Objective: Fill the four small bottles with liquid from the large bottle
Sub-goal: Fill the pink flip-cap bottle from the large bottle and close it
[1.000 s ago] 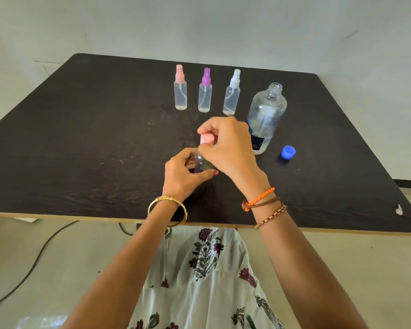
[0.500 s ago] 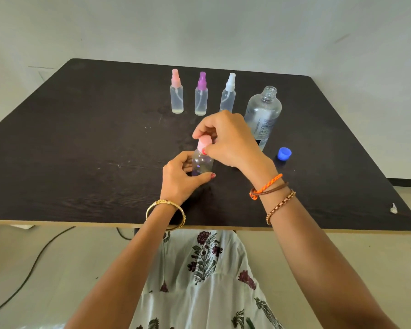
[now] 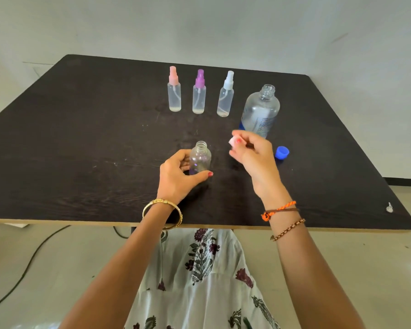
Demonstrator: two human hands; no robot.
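- Large bottle, uncapped, toward the desk's far right: likely heaviest, slick; grasp mid-body.
- Small bottle, open-necked, near the front edge: light, tippy; left hand fingers wrap its body.
- Pink cap: pinched by right hand.

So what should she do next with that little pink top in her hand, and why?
Probably set the pink spray top down on the table, since her right hand pinches it and needs to be free. The small bottle, steadied by her left hand, is open, and the large bottle stands uncapped, ready for pouring.
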